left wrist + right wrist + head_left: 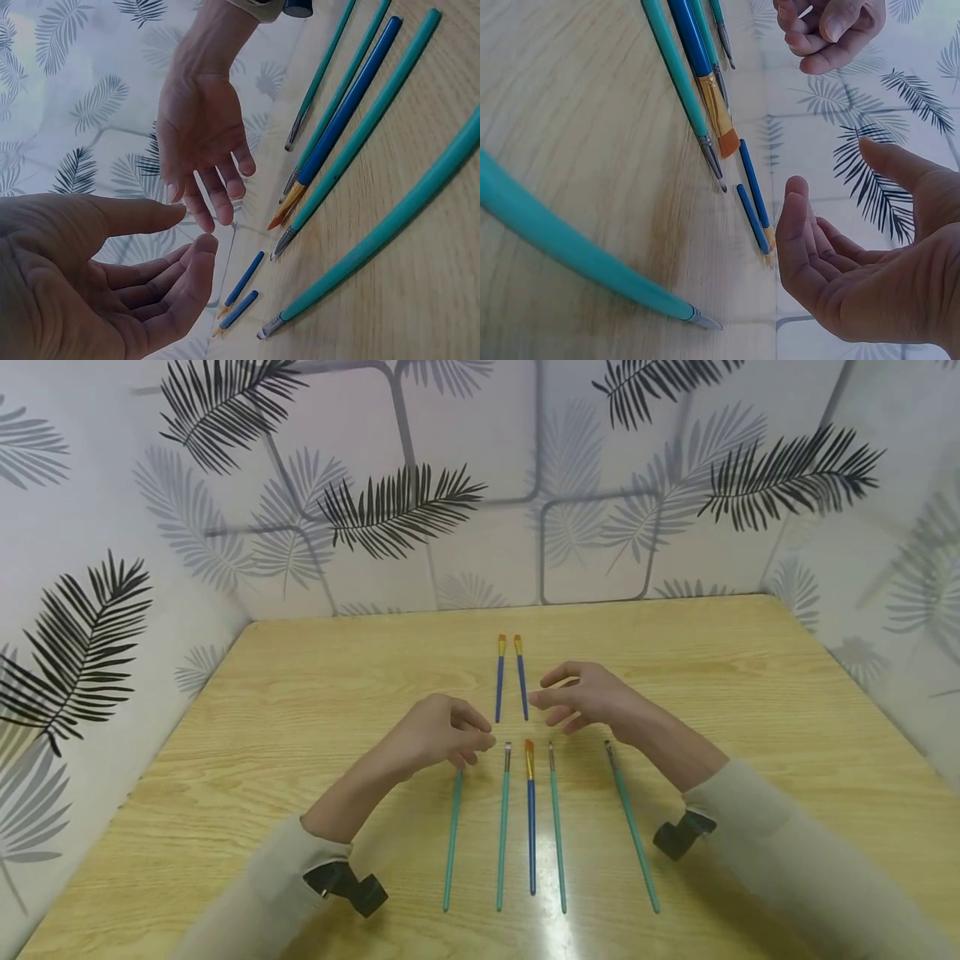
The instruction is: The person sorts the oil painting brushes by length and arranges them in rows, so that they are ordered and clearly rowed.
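My left hand hovers over the tip end of the leftmost green paintbrush, its fingers loosely bent and a gap between thumb and fingers. Across from it, my right hand is held above the table beside two blue paintbrushes, nothing in its grasp. Nearer me lie a green paintbrush, a blue paintbrush with orange bristles and a thin green paintbrush, roughly parallel. At the right, another green paintbrush lies slanted. Both wrist views show the palms facing each other.
The brushes lie on a light wooden table. Behind it rises a wall with a leaf pattern, which continues along both sides. Small dark cameras are strapped to both sleeves.
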`<state>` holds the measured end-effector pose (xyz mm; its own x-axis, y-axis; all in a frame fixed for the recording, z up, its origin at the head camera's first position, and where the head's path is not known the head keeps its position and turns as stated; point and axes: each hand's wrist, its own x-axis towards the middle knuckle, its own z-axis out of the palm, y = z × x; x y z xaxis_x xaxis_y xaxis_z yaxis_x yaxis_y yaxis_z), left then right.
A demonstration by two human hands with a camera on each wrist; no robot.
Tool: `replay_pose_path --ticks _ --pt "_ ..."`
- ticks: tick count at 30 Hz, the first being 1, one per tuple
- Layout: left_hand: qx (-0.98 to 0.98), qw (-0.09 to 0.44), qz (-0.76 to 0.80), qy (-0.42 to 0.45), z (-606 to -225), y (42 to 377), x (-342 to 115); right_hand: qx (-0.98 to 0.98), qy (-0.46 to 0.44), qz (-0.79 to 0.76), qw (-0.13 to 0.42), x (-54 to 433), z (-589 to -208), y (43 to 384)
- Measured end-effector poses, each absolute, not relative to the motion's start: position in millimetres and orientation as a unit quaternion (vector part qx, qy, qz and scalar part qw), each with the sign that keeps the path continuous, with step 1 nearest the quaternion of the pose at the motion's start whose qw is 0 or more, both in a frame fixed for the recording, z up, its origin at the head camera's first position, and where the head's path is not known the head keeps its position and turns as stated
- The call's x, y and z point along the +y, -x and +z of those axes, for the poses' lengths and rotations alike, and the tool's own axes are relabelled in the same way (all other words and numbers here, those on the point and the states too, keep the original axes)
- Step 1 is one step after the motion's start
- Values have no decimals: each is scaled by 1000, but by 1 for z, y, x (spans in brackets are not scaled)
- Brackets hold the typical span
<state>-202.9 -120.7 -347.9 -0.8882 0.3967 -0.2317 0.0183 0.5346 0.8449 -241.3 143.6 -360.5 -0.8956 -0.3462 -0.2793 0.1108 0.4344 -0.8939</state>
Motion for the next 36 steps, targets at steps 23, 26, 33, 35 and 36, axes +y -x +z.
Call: replay_pose_path --ticks 23,26,33,35,36 --pt "825 249 486 -145 -371 177 -113 811 74 -531 235 147 -368 219" --pt "832 244 479 -141 -372 176 -112 806 74 -536 238 146 -367 214" --pt "843 242 463 -131 -374 174 -109 789 79 -556 250 146 -368 204" --pt "845 243 459 -128 -376 173 -107 785 81 -560 252 147 -369 201" --pt "847 242 455 -127 -376 173 -107 783 83 -562 252 148 -370 200"
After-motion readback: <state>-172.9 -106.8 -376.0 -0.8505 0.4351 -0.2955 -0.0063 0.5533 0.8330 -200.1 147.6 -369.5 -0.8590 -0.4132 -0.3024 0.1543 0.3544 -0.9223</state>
